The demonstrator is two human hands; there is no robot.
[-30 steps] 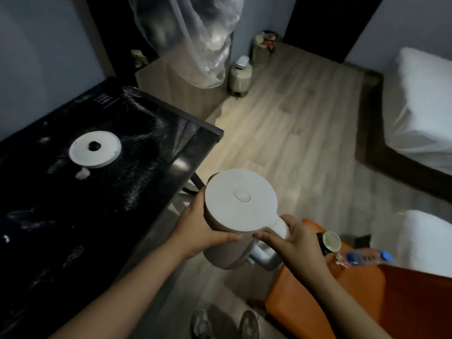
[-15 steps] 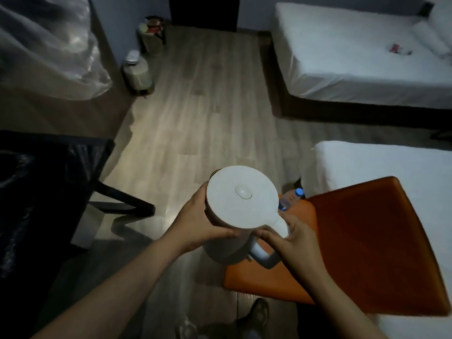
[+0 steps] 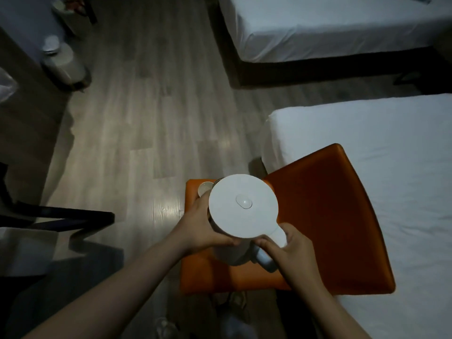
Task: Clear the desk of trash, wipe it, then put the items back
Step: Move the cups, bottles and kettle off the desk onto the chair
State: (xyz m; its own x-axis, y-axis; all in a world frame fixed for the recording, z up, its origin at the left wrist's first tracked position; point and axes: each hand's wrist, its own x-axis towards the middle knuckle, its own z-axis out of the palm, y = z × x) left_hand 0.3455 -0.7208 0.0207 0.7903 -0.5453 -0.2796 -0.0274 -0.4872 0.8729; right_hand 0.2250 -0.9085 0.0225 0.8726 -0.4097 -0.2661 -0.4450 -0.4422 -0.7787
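Observation:
A white electric kettle [image 3: 242, 206] with a round lid is held over the seat of an orange chair [image 3: 325, 216]. My left hand [image 3: 203, 228] grips the kettle's body from the left side. My right hand [image 3: 291, 250] is curled around its handle at the lower right. A small white cup [image 3: 204, 188] stands on the chair seat just behind the kettle, partly hidden by it. The desk top is out of view; only its dark leg [image 3: 73, 215] shows at the left.
A white bed [image 3: 379, 167] lies right of the chair, and a second bed [image 3: 330, 28] is at the top right. A white lidded bin [image 3: 63, 62] stands on the wooden floor at the upper left.
I have turned right, away from the black desk, carrying the kettle in both hands. The kettle is now over the orange chair seat. The grip on it is unchanged.

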